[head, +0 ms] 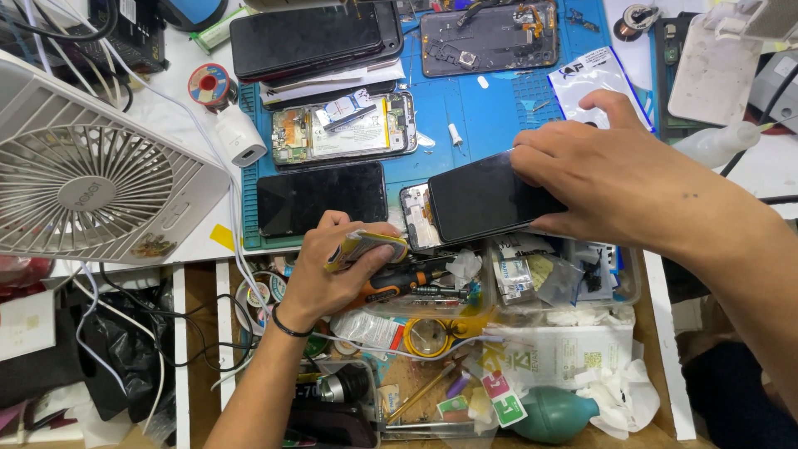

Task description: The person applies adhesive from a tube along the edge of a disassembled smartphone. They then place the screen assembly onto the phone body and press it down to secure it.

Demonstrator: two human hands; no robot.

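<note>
Right hand (pixel 615 170) clamped on phone (pixel 490 199) just right of blue mat (pixel 465 108), left hand (pixel 332 270) closed on yellow card (pixel 366 246) beside it; screen likely to crack if levered hard.

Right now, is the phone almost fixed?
Not yet. Its screen is already lifted, showing the inside parts. The right hand holds the screen; the left hand grips a yellow card. The phone is not closed up.
</note>
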